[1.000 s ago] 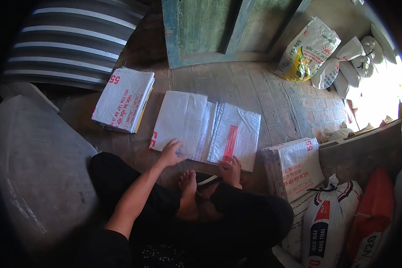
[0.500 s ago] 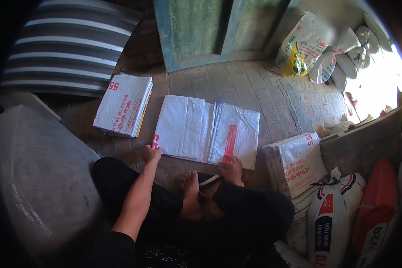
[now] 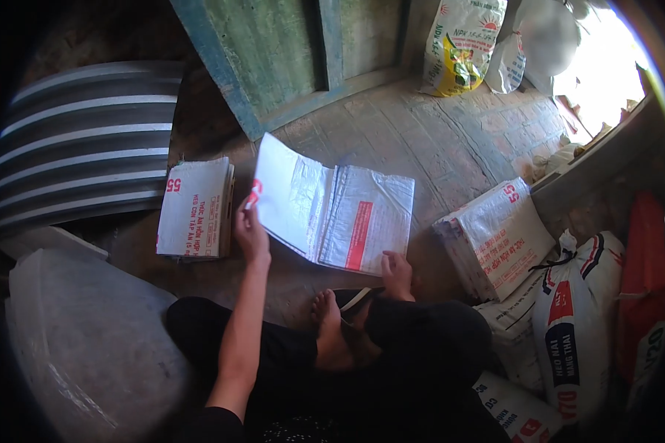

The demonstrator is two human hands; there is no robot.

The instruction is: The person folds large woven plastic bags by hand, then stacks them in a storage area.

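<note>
The left hand (image 3: 252,233) is pinching the white sack (image 3: 340,215) at nine o'clock, the right hand (image 3: 397,275) touching at five, grip unclear.

Brick floor (image 3: 451,136) seen across centre of frame. Blue-framed green panel (image 3: 281,55) set at top, left of centre. Ribbed sheet (image 3: 89,142) seen at left. Upper right flooded by bright light (image 3: 606,70).
</note>
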